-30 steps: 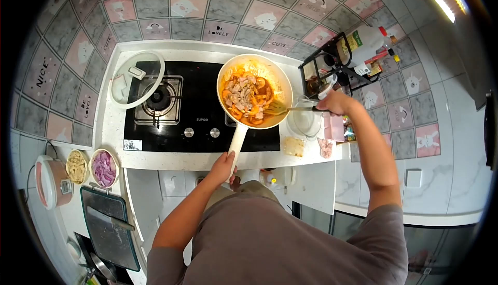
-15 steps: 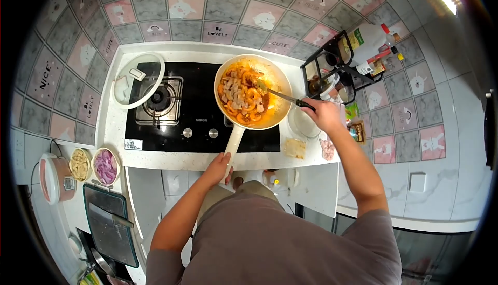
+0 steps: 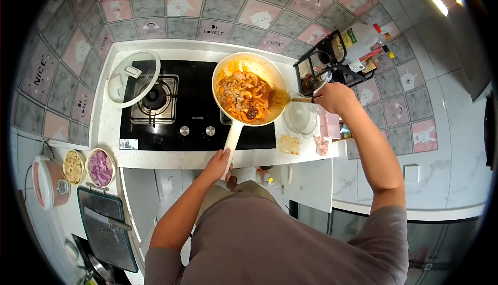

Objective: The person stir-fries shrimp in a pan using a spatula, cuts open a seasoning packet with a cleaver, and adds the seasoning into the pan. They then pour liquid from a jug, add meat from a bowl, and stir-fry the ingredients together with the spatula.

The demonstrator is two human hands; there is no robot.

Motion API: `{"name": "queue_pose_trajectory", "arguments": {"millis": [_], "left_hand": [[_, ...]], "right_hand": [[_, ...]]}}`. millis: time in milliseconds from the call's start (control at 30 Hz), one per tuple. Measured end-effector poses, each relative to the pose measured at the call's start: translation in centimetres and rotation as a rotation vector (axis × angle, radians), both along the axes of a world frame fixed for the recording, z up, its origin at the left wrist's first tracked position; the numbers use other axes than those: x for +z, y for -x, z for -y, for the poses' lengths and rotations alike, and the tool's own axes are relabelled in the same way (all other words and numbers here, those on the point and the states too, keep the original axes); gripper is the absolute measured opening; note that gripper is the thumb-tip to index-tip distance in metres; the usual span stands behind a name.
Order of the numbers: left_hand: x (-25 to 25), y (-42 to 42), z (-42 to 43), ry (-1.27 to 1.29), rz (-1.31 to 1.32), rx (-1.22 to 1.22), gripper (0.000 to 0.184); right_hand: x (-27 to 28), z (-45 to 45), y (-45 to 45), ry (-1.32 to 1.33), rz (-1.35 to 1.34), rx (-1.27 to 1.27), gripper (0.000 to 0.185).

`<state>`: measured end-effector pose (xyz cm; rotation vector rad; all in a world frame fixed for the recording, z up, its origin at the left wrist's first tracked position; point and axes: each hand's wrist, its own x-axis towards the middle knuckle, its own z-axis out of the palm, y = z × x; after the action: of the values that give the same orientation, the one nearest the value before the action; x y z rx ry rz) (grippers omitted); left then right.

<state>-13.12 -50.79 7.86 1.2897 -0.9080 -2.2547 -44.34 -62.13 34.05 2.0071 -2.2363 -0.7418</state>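
A cream pan (image 3: 275, 71) rests over the right side of the black stove (image 3: 194, 85). Inside it lies a reddish-orange mix of meat and curved orange pieces (image 3: 244, 95). My left hand (image 3: 217, 165) is wrapped round the pan's long handle (image 3: 233, 137), near its lower end. To the right of the pan, my right hand (image 3: 334, 98) grips the dark handle of a spatula (image 3: 280, 98). The spatula's yellowish-brown head is inside the pan at its right wall, beside the food.
A glass lid (image 3: 115, 96) lies at the left burner. Bowls of purple onion (image 3: 100, 168) and pale slices (image 3: 73, 167), and a cutting board with a cleaver (image 3: 106, 219), are at lower left. On the right are a glass bowl (image 3: 300, 120), a pink box (image 3: 330, 124) and a bottle rack (image 3: 316, 57).
The spatula has moved from the food to the pan's right wall, and my right hand has shifted right and up. The meat is now more mixed and redder. My left hand keeps its hold.
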Motion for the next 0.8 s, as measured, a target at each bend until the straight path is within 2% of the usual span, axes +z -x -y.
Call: {"name": "queue_pose_trajectory", "arguments": {"millis": [67,100,167,200,233,300,333,367,400,433,467,500,567,633,667,800], "left_hand": [[0.3,0.0,0.1,-0.023,0.043,0.003,0.033],[0.2,0.0,0.1,-0.025,0.044,0.005,0.033],[0.1,0.0,0.2,-0.027,0.045,0.003,0.033],[0.0,0.1,0.3,-0.027,0.046,0.009,0.033],[0.0,0.1,0.4,-0.026,0.036,0.001,0.032],[-0.1,-0.2,0.1,-0.031,0.038,-0.007,0.032],[-0.1,-0.2,0.1,-0.034,0.043,-0.012,0.031],[0.0,-0.1,0.3,-0.035,0.046,-0.017,0.031],[0.1,-0.1,0.4,-0.033,0.052,-0.016,0.031],[0.2,-0.1,0.3,-0.039,0.047,-0.01,0.03],[0.3,-0.1,0.2,-0.044,0.041,-0.006,0.03],[0.4,-0.1,0.3,-0.044,0.044,-0.009,0.03],[0.3,-0.1,0.2,-0.049,0.054,0.004,0.036],[0.3,-0.1,0.1,-0.043,0.051,-0.004,0.033],[0.3,-0.1,0.2,-0.035,0.048,-0.01,0.032],[0.3,-0.2,0.2,-0.036,0.04,-0.015,0.032]], "right_hand": [[-2.6,1.8,2.9,-0.25,0.167,0.059,0.028],[-3.8,1.9,3.7,-0.252,0.168,0.06,0.028],[-5.4,2.2,4.9,-0.413,0.439,-0.388,0.033],[-5.0,1.3,4.1,-0.443,0.612,-0.397,0.038],[-8.6,0.5,6.3,-0.4,0.815,-0.513,0.039],[-12.3,-1.8,5.4,-0.183,0.915,-0.491,0.038],[-13.9,-2.0,5.4,-0.186,0.921,-0.488,0.038],[-15.3,-2.0,5.4,-0.073,0.899,-0.416,0.038],[-15.5,-2.0,4.7,0.041,0.874,-0.346,0.038],[-15.3,-2.0,4.3,0.04,0.88,-0.349,0.038],[-14.8,-1.9,4.2,0.145,0.76,-0.251,0.039],[-13.3,-1.9,3.4,0.248,0.636,-0.152,0.039],[-11.2,-2.1,3.0,0.243,0.55,-0.096,0.037],[-9.8,-2.5,3.3,0.368,0.464,0.224,0.032],[-8.4,-3.2,3.0,0.381,0.443,0.307,0.027],[-4.8,-5.4,2.9,0.387,0.309,0.415,0.027]]}}
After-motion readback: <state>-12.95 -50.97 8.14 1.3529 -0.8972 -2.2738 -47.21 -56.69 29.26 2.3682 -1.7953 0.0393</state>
